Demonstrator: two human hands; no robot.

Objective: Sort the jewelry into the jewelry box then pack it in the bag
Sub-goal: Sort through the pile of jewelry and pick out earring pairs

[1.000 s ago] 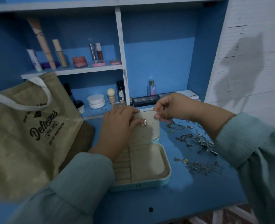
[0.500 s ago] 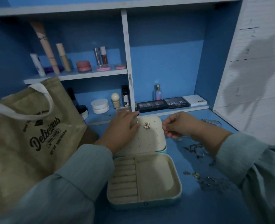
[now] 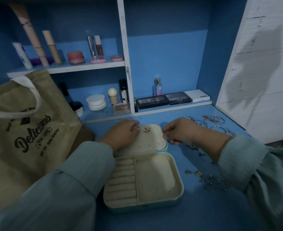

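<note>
Earring [image 3: 146, 130] sits pinned between both hands; left hand [image 3: 122, 134] flat, steadying the panel [image 3: 144, 140]; right hand [image 3: 179, 131] pinching something unclear; press gently.

Dim light; blue desk [image 3: 179, 219], blue shelf unit [image 3: 124, 47] with white edges, white wall [image 3: 262, 64] right.

I count one jewelry box [image 3: 154, 182] lying open near centre, one earring [image 3: 146, 130] pinned on its far lid panel, and one burlap bag [image 3: 24, 135] on the left. Two hands [image 3: 123, 135] are in view, one at each side of that lid. Far right I see three flat palettes [image 3: 172, 99] and one small perfume bottle [image 3: 157, 87]; the loose jewelry [image 3: 210, 180] on the right is too tangled to count.
</note>
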